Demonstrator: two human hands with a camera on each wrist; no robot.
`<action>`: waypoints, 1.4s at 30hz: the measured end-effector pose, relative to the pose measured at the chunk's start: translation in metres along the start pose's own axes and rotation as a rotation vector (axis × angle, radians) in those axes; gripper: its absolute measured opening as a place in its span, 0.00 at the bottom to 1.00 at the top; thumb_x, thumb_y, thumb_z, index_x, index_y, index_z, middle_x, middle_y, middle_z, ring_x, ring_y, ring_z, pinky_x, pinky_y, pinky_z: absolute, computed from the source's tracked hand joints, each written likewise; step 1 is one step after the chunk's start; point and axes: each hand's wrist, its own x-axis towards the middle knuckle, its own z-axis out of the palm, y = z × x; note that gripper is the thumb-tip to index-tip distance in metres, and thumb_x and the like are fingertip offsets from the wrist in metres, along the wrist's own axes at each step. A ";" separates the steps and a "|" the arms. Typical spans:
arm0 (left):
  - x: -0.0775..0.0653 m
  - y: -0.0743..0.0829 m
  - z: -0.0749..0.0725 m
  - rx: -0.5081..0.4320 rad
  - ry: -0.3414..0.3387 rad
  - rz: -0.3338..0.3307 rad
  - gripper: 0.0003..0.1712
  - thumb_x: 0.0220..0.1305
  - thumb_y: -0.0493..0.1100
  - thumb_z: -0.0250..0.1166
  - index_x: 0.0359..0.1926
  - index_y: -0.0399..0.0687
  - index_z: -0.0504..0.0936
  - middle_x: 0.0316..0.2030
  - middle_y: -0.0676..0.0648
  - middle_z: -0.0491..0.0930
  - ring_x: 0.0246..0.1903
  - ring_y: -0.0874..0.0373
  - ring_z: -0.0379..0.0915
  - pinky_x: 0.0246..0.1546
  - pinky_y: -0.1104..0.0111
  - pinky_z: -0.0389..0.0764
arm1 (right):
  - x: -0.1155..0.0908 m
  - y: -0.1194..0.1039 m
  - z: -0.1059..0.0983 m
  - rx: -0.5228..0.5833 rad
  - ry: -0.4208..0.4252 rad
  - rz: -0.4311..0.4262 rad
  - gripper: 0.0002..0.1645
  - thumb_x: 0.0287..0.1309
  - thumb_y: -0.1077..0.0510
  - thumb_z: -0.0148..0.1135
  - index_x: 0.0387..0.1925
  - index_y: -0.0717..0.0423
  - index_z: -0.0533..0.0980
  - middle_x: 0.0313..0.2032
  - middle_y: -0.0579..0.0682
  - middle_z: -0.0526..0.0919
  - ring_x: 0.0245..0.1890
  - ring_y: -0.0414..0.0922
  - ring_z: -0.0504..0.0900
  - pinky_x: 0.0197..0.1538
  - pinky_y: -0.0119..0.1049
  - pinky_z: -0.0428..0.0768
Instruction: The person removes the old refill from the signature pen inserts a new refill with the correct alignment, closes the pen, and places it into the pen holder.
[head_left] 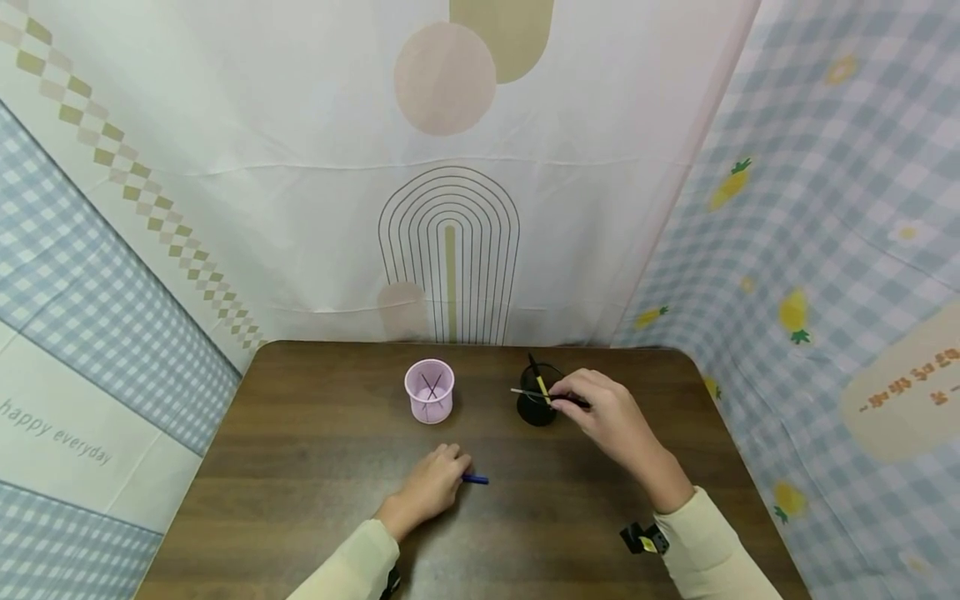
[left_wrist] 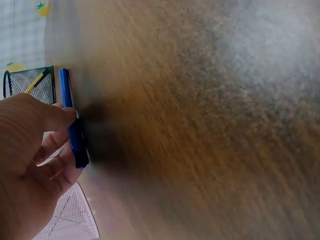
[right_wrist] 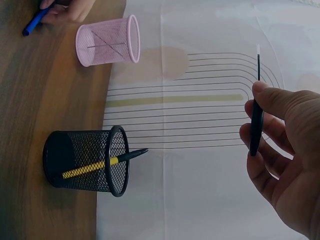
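Note:
My left hand (head_left: 432, 482) pinches a blue pen (left_wrist: 75, 137) between thumb and fingers, low over the table. In the left wrist view its dark end points down the frame. My right hand (head_left: 603, 412) is raised beside the black mesh pen cup (right_wrist: 82, 162), overlapping its rim in the head view. It pinches a slim black-handled tool (right_wrist: 256, 122) with a thin, light-tipped shaft, which points left in the head view. A yellow-and-black pen (right_wrist: 100, 165) leans inside the black cup. The pink mesh pen cup (head_left: 430, 392) stands upright beyond the left hand.
Both cups stand toward the back of the brown wooden table (head_left: 315, 467). A patterned white cloth (head_left: 322, 233) hangs behind the table's back edge, and a blue checked cloth (head_left: 787, 250) hangs to the right.

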 end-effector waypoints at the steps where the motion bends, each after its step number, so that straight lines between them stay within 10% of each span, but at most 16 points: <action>1: 0.000 0.000 0.000 0.004 0.001 0.003 0.10 0.58 0.34 0.71 0.36 0.53 0.83 0.33 0.53 0.76 0.32 0.56 0.73 0.34 0.67 0.77 | 0.000 0.000 0.000 0.002 -0.001 0.001 0.11 0.56 0.61 0.76 0.40 0.47 0.85 0.40 0.38 0.86 0.39 0.35 0.82 0.38 0.35 0.82; 22: 0.004 -0.006 -0.009 0.009 0.035 -0.019 0.15 0.52 0.45 0.77 0.38 0.52 0.80 0.34 0.52 0.74 0.35 0.55 0.70 0.33 0.65 0.69 | 0.001 0.002 0.000 0.009 0.015 -0.027 0.11 0.55 0.62 0.76 0.39 0.48 0.85 0.39 0.37 0.86 0.39 0.36 0.82 0.37 0.34 0.81; 42: 0.050 0.006 -0.115 -0.020 0.340 0.103 0.16 0.59 0.43 0.74 0.48 0.46 0.83 0.41 0.49 0.79 0.41 0.53 0.75 0.46 0.60 0.77 | 0.004 -0.002 -0.001 0.027 0.038 -0.057 0.13 0.55 0.61 0.77 0.41 0.45 0.84 0.41 0.38 0.85 0.40 0.36 0.85 0.39 0.32 0.85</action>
